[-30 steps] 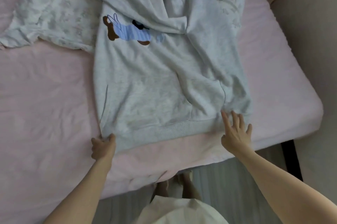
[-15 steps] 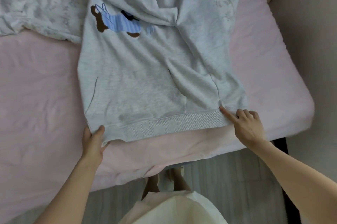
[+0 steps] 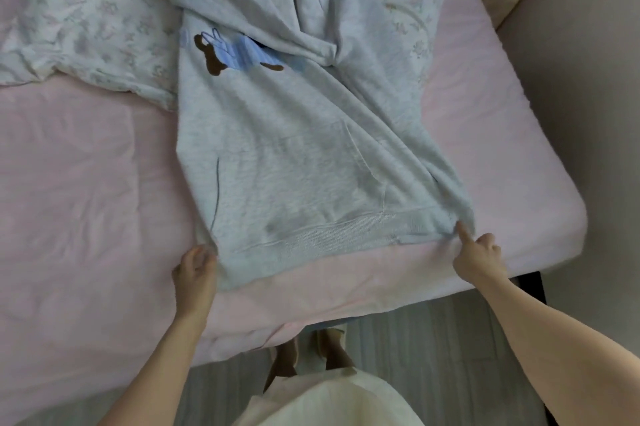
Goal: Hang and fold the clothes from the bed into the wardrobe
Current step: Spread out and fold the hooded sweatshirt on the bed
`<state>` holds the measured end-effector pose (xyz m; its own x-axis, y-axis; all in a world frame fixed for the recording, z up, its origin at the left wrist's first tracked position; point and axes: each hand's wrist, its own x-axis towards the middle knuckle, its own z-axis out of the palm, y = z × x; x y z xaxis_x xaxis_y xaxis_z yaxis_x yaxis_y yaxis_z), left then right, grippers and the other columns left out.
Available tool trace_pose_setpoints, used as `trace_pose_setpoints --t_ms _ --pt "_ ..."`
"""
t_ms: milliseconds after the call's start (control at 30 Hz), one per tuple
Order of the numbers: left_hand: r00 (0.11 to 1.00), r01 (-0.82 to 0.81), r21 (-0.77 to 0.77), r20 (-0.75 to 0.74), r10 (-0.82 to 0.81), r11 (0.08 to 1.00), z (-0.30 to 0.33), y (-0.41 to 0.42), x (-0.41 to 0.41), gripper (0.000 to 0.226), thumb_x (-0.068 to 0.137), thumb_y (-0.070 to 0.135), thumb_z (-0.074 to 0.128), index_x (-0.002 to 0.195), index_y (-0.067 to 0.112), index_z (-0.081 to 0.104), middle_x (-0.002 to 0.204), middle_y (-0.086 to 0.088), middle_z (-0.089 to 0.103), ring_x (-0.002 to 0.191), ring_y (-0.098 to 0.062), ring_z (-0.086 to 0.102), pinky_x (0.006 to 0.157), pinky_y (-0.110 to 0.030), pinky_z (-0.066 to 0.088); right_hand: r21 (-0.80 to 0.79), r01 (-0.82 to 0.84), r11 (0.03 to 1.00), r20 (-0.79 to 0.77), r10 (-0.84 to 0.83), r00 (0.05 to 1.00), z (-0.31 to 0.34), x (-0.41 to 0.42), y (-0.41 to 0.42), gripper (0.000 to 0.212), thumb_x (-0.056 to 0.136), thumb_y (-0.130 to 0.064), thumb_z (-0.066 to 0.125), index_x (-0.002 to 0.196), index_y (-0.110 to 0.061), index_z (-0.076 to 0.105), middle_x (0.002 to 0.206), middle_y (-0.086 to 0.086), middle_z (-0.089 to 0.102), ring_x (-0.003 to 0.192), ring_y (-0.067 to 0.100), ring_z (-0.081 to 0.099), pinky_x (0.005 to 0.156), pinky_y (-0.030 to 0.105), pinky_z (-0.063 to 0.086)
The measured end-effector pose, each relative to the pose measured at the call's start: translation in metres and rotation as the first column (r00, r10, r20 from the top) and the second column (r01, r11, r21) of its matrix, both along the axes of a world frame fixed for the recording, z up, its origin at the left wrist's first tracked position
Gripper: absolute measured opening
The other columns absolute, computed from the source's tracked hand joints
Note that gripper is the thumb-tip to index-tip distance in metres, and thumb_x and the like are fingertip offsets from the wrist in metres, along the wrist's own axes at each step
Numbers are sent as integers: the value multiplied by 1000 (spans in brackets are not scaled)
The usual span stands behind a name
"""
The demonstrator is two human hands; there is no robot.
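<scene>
Standing at the foot of the bed (image 3: 86, 183), the person has both hands on the bottom hem of a grey sweatshirt (image 3: 294, 166) that lies face up on the pink sheet. The left hand (image 3: 194, 269) is curled round the hem's left corner, pinching the cloth between thumb and fingers. The right hand (image 3: 479, 254) grips the right corner, its forefinger stretched along the ribbed band and the other fingers folded under — the cloth bunches a little there.

The step in hand looks like squaring the garment before folding. To do it well, both corners should be drawn evenly toward the bed's edge so the hem comes straight; at present it runs aslant, lower on the left. A ridge runs diagonally from the chest down to the right corner and wants smoothing flat, and the tangle of sleeves and hood (image 3: 311, 10) at the top needs spreading out before any fold is made, or the creases will be pressed in.

Beyond the sweatshirt, a pale flowered quilt (image 3: 93, 27) lies crumpled across the far part of the bed, partly under the garment. Grey floorboards (image 3: 433, 339) show below, a beige wall (image 3: 588, 79) stands on the right, and no wardrobe is in view.
</scene>
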<state>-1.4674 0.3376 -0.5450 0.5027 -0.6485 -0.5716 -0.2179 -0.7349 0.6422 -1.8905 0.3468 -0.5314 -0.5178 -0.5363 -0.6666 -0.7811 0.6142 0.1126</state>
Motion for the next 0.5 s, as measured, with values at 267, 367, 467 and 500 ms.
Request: trace_pose_setpoints --t_ms 267,367,467,500 --pt "993 -85 27 -76 87 996 -17 -11 -1 32 94 22 57 117 1 55 108 -9 59 97 -22 55 80 -31 41 -584 288 759 124 -267 956 -21 22 -28 55 99 -30 41 146 -10 23 151 12 25 135 32 29 107 54 27" --pt "990 -138 61 4 138 988 -23 -21 -2 36 92 23 59 119 -2 57 114 -15 60 99 -26 56 80 -32 42 -491 465 737 194 -427 883 -29 9 -44 56 98 -34 42 145 -8 26 146 13 37 133 33 35 107 52 28" --pt "971 -160 1 180 157 987 -19 -21 -1 36 98 26 47 110 -7 56 113 -26 59 101 -36 57 85 -42 44 -522 594 612 296 -523 799 -28 4 -46 37 98 -28 38 120 0 46 117 20 56 105 37 54 80 38 41" --pt "956 -166 -42 238 171 985 -15 -18 1 36 100 27 43 109 -6 55 112 -26 58 102 -38 56 87 -44 44 -564 631 533 345 -542 766 -25 3 -43 33 98 -26 36 116 0 46 111 19 56 95 34 55 74 35 38"
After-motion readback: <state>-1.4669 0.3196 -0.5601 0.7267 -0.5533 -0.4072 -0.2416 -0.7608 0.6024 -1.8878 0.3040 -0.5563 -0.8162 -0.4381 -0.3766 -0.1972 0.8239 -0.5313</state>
